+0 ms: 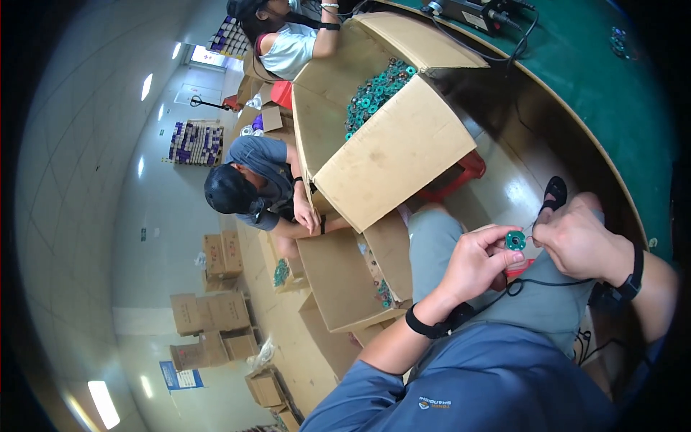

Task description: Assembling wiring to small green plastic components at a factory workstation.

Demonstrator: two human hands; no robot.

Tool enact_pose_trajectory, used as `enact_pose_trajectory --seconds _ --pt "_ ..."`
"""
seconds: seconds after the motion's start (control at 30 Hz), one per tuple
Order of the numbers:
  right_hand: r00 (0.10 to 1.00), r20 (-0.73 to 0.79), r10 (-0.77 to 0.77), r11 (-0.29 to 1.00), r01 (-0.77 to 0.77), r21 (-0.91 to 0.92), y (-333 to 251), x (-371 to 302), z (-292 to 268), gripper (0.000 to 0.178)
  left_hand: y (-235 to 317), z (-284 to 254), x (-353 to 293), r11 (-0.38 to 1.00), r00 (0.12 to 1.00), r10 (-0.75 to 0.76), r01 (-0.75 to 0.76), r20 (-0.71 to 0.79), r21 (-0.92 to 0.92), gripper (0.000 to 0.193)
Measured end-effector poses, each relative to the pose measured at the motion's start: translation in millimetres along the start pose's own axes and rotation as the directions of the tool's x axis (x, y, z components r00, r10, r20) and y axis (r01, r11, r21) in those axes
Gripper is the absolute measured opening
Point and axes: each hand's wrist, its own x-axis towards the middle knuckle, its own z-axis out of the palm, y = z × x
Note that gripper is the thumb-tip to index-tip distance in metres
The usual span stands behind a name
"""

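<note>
Over my lap, my left hand (476, 263) pinches a small round green part (515, 240), with a dark hole at its middle and pale spots around it, between thumb and fingers. My right hand (576, 242) is close beside it, its fingers pressed together at the part's edge. What those fingers hold, perhaps a thin wire, is too small to make out. Beneath the hands, something red and clear (524, 268) shows against my grey trousers. A black cable runs below both hands, and each wrist wears a black band.
A large open carton (396, 155) full of similar green parts stands ahead. Left of my legs lies another open carton (344, 277) with a few inside. A green-topped table (590, 86) curves along the right. Two co-workers (263, 180) sit beyond. A red stool (461, 176) is under the big carton.
</note>
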Motion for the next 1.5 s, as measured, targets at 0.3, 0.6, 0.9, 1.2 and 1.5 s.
enact_pose_trajectory --seconds 0.3,0.6,0.9,1.2,1.5 --pt "0.992 -0.054 -0.117 0.992 0.114 -0.05 3.4 -0.4 1.1 0.008 -0.9 -5.1 -2.5 0.974 0.981 -0.179 0.188 0.076 -0.129 0.033" --pt "0.991 -0.102 -0.082 0.997 0.081 -0.011 1.3 2.3 -3.5 0.007 -10.2 -4.8 0.6 0.954 0.985 -0.141 0.162 0.099 -0.253 0.035" --pt "0.99 -0.098 -0.097 0.993 0.103 0.059 9.4 4.4 2.6 0.007 -13.1 -4.9 2.7 0.922 0.973 -0.209 0.228 0.094 -0.312 0.034" --pt "0.996 -0.075 -0.041 0.999 0.041 0.001 8.1 6.8 2.5 0.011 -5.9 -3.3 2.3 0.934 0.963 -0.208 0.248 0.174 -0.257 0.033" --pt "0.998 -0.04 -0.05 0.998 0.049 -0.028 -3.4 5.6 1.2 0.008 -2.9 -6.6 1.1 0.974 0.995 -0.095 0.101 0.041 -0.205 0.033"
